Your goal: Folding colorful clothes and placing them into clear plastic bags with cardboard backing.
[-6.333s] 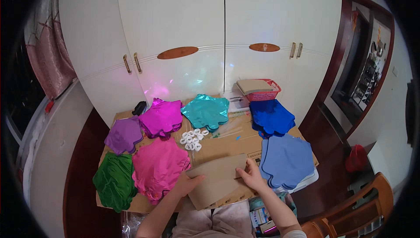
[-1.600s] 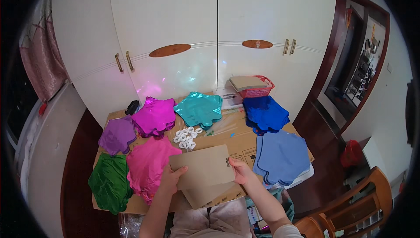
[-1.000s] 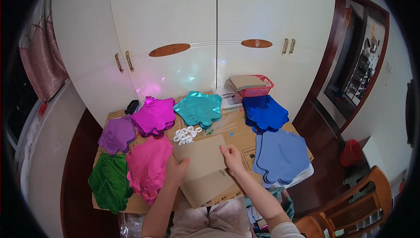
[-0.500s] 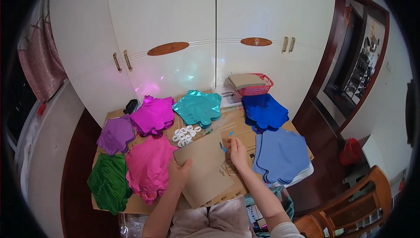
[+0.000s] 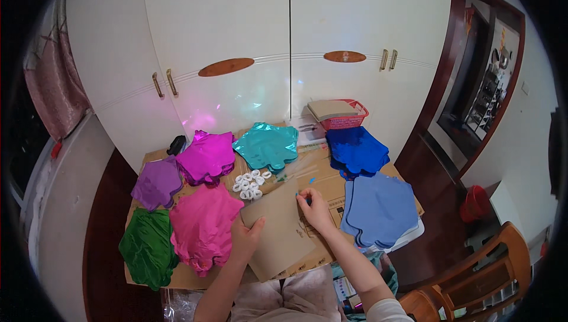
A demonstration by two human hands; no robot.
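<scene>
A brown paper envelope (image 5: 279, 236) is shown lying tilted on the cardboard-covered table (image 5: 322, 171), between a pink foil balloon stack (image 5: 204, 227) and a light blue balloon stack (image 5: 381, 209). The left hand (image 5: 247, 238) is laid flat on the envelope's left edge, fingers spread. The right hand (image 5: 313, 206) is placed at its upper right corner, fingertips drawn together; whether anything is pinched cannot be told. Small white rings (image 5: 249, 183) are seen just beyond. White wardrobe doors (image 5: 284, 44) are seen behind the table.

Foil balloon piles (image 5: 203, 156): seven. Hands (image 5: 313, 205): two. Basket (image 5: 345, 122): one.
</scene>
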